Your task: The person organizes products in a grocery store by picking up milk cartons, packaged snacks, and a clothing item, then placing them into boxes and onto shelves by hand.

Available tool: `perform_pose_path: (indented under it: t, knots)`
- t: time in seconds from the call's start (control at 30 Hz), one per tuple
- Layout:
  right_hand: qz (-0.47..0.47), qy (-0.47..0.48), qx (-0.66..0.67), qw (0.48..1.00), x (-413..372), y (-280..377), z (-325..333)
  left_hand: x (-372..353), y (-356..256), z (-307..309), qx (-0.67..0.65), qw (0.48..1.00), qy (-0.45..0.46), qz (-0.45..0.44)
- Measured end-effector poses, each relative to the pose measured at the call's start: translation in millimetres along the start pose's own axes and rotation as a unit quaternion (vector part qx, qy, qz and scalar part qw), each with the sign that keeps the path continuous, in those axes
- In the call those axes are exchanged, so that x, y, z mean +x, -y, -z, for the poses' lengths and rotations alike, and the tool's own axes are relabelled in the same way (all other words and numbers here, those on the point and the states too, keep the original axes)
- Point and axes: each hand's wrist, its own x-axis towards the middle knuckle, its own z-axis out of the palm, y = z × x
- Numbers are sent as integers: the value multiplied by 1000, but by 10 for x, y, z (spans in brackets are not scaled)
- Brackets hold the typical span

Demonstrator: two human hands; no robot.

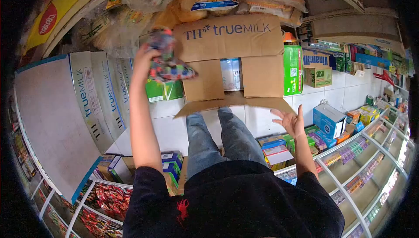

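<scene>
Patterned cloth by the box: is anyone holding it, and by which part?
The left hand holds the cloth by its side nearest that hand; blur hides the exact finger placement. The right hand is open and holds nothing.

A crumpled, multicolored patterned cloth, motion-blurred, hangs from the left hand at a brown "TH true MILK" carton with flaps spread.
</scene>
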Motion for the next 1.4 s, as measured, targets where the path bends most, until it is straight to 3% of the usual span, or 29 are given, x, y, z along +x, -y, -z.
perform_pose_path:
  t: [0.03, 0.1, 0.2, 0.23, 0.3, 0.33, 0.47, 0.53, 0.63, 0.67, 0.73, 0.77, 0.83, 0.87, 0.93, 1.0, 1.07, 1.1, 1.2, 1.27, 1.33, 1.4]
  knots:
    - [38, 44, -21, 998, 85, 19, -59, -123, -48, 68, -101, 989, -111, -8]
    - [76, 92, -39, 992, 294, 56, -100, -256, -30, 284, -134, 985, -112, -10]
    - [132, 13, -354, 926, 588, 179, -229, -550, 47, 305, -213, 956, -186, -84]
    - [132, 14, -354, 926, 690, 184, -237, -645, 98, 231, -262, 939, -214, -57]
    - [158, 5, -471, 868, 929, 133, -164, -835, 167, 30, -335, 912, -236, -33]
    - [170, 7, -441, 881, 1065, 107, -121, -866, 301, -51, -326, 913, -243, -31]
    - [168, 6, -483, 859, 1397, 39, -30, -997, 701, -475, -333, 927, -170, 1]
    - [239, -10, -501, 832, 1533, 20, -39, -1049, 729, -731, -313, 944, -104, -4]
    - [238, -52, -468, 850, 1751, -59, -190, -1075, 767, -1163, -298, 952, 3, 68]
    - [254, -51, -556, 790, 1793, -76, -266, -1100, 638, -1299, -305, 946, 40, 106]
    - [308, 26, -529, 791, 1748, -221, -554, -907, 1032, -1673, -211, 974, 75, -39]
    - [306, 26, -529, 791, 1735, -324, -680, -871, 1170, -1795, -211, 974, 75, -37]
    - [369, 61, -630, 681, 1723, -506, -869, -855, 1161, -1906, 35, 987, 109, -113]
    - [368, 60, -632, 680, 1736, -574, -915, -897, 1067, -1839, 154, 972, 118, -130]
    - [321, -2, -575, 753, 1811, -684, -900, -796, 994, -1666, 228, 956, 107, -148]
    - [319, -32, -610, 725, 1879, -761, -852, -671, 929, -1453, 303, 934, 97, -164]
    - [301, -82, -647, 696, 1880, -798, -881, -538, 860, -1233, 423, 872, -4, -249]
    - [300, -83, -644, 699, 1873, -782, -877, -454, 914, -1174, 426, 870, -2, -248]
    - [298, -112, -739, 594, 1723, -575, -825, -180, 1321, -1105, 492, 844, 56, -205]
    - [196, -197, -737, 617, 1558, -316, -767, -70, 1429, -1088, 495, 844, 95, -183]
    - [279, -284, -655, 642, 1498, -210, -311, -13, 1445, -1129, 493, 844, 137, -160]
    - [340, -364, -677, 541, 1265, -95, -195, -5, 1436, -1153, 509, 837, 167, -106]
